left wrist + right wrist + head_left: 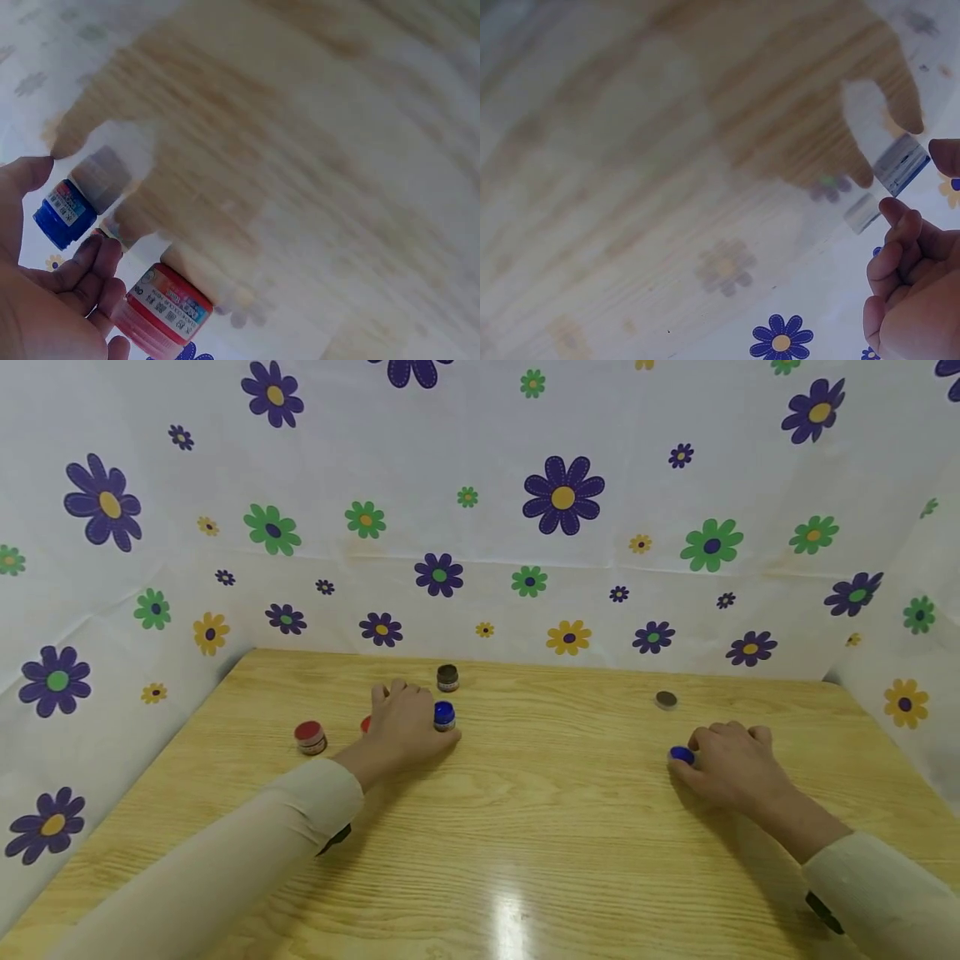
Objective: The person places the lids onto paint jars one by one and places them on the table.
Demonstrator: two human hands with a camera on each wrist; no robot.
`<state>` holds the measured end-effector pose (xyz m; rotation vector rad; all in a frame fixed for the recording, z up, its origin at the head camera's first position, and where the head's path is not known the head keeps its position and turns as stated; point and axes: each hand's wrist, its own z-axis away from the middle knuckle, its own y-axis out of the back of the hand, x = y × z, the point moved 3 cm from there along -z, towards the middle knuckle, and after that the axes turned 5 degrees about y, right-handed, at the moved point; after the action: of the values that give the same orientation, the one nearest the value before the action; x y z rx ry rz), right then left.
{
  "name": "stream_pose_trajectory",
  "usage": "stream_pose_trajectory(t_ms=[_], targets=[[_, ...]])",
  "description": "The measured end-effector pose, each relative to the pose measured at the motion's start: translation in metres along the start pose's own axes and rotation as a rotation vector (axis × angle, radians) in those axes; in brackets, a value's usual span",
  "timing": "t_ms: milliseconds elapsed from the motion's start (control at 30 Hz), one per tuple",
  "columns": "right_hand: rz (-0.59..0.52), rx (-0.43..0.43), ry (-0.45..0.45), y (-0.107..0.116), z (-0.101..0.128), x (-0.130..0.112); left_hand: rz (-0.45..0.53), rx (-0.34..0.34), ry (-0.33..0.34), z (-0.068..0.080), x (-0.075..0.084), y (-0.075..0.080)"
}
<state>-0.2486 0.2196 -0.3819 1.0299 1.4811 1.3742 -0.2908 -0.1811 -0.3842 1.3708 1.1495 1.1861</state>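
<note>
In the head view my left hand [403, 725] reaches over the left part of the table, beside a small blue paint jar [444, 714]. The left wrist view shows this blue jar [64, 216] uncapped, between thumb and fingers, with a gap at the thumb tip. A labelled red paint jar [169, 309] is close by the other fingers. My right hand [738, 768] pinches a small round blue lid [681, 756] between thumb and index finger, at the tabletop. Its clear side [902, 163] shows in the right wrist view, the other fingers curled in.
A dark brown jar [447, 677] stands behind the blue one. At far left is a red jar [310, 737]; another red thing [366, 724] is mostly hidden by my left hand. A brownish lid [666, 700] lies behind my right hand. Flower-printed cloth [480, 531] surrounds the table.
</note>
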Motion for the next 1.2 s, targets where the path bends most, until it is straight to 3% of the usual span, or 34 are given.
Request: stream_pose_trajectory(t_ms=[300, 600, 833, 1200], targets=[[-0.008, 0.008, 0.008, 0.000, -0.002, -0.004, 0.029, 0.014, 0.020, 0.000, -0.003, 0.000], [-0.027, 0.008, 0.002, 0.002, 0.001, -0.003, 0.072, 0.013, -0.005, 0.005, -0.002, 0.000], [-0.047, 0.002, -0.006, 0.004, 0.002, -0.003, 0.111, 0.010, -0.040, 0.014, 0.002, 0.002], [-0.177, 0.030, -0.010, 0.002, 0.002, -0.016, 0.142, 0.010, -0.110, 0.030, 0.012, 0.003]])
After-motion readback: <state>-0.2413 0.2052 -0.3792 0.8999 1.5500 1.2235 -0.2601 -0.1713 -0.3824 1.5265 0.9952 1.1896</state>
